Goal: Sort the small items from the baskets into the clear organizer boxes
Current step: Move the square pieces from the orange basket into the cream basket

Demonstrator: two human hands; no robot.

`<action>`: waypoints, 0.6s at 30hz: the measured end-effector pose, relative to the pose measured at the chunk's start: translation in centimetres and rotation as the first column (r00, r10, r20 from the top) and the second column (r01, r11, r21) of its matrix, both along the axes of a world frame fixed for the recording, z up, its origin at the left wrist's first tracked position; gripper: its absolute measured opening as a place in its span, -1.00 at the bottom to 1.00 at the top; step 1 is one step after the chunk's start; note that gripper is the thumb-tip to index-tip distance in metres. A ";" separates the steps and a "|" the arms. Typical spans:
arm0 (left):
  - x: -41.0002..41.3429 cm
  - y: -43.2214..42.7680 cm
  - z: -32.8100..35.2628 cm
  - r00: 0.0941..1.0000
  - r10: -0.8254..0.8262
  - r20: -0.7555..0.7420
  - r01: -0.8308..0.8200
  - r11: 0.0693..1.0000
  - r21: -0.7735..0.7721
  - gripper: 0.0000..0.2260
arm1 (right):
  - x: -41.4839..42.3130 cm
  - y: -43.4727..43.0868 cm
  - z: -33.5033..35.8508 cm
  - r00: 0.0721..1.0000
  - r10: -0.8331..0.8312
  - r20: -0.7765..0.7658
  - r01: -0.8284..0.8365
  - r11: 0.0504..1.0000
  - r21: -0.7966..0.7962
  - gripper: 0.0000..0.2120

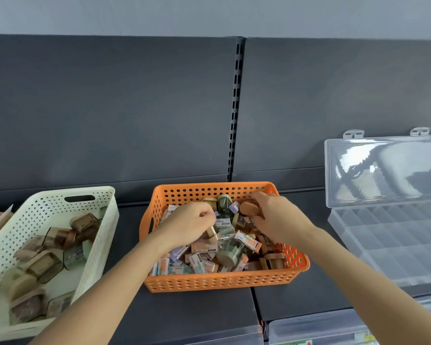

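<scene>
Digging into the orange basket, both hands work among small boxes whose labels blur past reading: the right hand pinches a tan case, the left hand curls into the pile, its hold unclear. A cream basket of brownish cases sits left, an open clear organizer right.

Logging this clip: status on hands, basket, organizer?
Left grip curled in orange perforated plastic basket, hold unclear. Right grip around brown rounded case. Clear plastic organizer box open, looks empty. No obstruction seen.
</scene>
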State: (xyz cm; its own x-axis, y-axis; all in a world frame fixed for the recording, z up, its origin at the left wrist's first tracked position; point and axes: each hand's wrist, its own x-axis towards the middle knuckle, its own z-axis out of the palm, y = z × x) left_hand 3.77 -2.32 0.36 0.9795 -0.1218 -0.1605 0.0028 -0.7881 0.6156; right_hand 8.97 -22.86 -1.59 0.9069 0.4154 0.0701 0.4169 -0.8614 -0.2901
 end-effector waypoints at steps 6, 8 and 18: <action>0.3 0.8 -0.6 0.986 0.068 0.151 -0.055 0.994 -0.090 -0.80 | 1.6 1.9 -1.3 0.990 -0.134 -0.035 0.125 0.972 -0.199 -0.74; 0.4 1.1 -0.6 0.976 0.091 0.198 -0.066 0.990 -0.128 -0.81 | 2.2 2.2 -1.6 0.992 -0.127 -0.027 0.114 0.952 -0.285 -0.71; 0.1 2.2 -1.0 0.952 0.121 0.280 -0.083 0.986 -0.144 -0.83 | 3.7 3.1 -2.1 0.969 -0.242 -0.044 0.221 0.937 -0.272 -0.57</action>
State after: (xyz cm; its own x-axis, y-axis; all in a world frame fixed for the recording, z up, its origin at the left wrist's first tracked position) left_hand 3.86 -0.10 -0.67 0.9900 -0.0198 0.1399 -0.1128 -0.7069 0.6982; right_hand 12.69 -19.78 -3.68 0.9786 0.1876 -0.0851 0.1826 -0.9812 -0.0628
